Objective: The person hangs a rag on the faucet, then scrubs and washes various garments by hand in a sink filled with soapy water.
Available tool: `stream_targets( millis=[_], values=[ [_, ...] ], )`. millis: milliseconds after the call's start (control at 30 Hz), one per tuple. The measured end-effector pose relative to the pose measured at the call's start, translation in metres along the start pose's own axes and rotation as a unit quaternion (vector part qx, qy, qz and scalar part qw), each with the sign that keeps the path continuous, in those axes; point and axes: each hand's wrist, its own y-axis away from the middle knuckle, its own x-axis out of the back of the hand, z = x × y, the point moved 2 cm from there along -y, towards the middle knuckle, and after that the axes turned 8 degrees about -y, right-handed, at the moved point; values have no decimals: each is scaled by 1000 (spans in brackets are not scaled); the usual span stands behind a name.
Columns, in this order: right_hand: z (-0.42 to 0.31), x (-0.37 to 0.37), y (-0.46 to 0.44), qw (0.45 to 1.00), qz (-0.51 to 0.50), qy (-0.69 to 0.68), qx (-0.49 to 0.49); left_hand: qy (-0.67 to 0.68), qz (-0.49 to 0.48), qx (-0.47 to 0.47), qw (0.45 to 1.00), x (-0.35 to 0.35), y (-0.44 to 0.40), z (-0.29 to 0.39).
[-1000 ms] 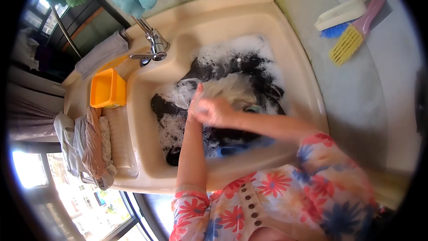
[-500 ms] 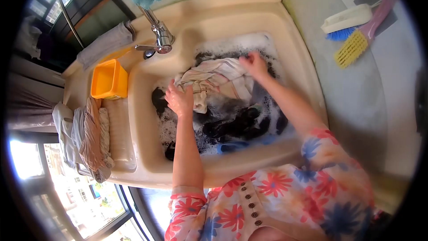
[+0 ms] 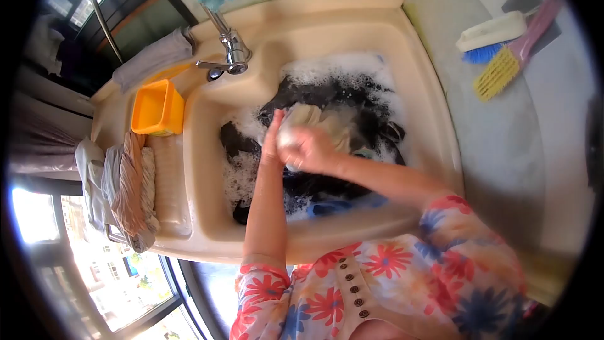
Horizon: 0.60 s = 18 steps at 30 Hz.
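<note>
A light, wet cloth (image 3: 321, 121) is bunched up over the soapy water in the sink. My right hand (image 3: 308, 150) is closed on its near left side, slightly blurred by motion. Against the cloth's left edge, my left hand (image 3: 272, 140) grips with its fingers pointing up; the thumb and palm are partly hidden. Both hands are close together, the right one overlapping the left. Dark wet clothes (image 3: 333, 93) float around the cloth among the suds (image 3: 358, 63). Nearer to me, a blue piece of fabric (image 3: 330, 208) shows under the water.
The beige sink (image 3: 434, 126) has a chrome faucet (image 3: 234, 53) at its back. Left of the basin are a yellow tub (image 3: 157, 108) and several draped cloths (image 3: 129, 182). A blue-bristled brush (image 3: 491, 31) and a yellow-bristled brush (image 3: 497, 72) lie at right.
My right hand has moved left and toward me, bringing the cloth with it. The spread cloth is now bunched between my hands, and my left hand has closed against it.
</note>
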Motion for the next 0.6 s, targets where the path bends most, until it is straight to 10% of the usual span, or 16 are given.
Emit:
stream_targets(
  millis=[33,167,267,367,467,600],
  values=[
    [-19,-13,2,994,-13,41,98,307,-209,75,925,47,-48,-36],
    [18,-33,-16,981,50,94,163,96,11,39,995,23,-19,-24],
    [63,19,-55,975,54,168,-138,-70,197,42,977,-16,8,-7],
    [125,87,-43,907,-8,330,-263,-31,160,4,987,-10,0,3],
    [138,122,-16,907,204,206,-305,-197,218,-61,954,23,-7,5],
    [120,69,14,912,15,350,-213,-573,167,-69,799,-5,-5,-18]
  ],
)
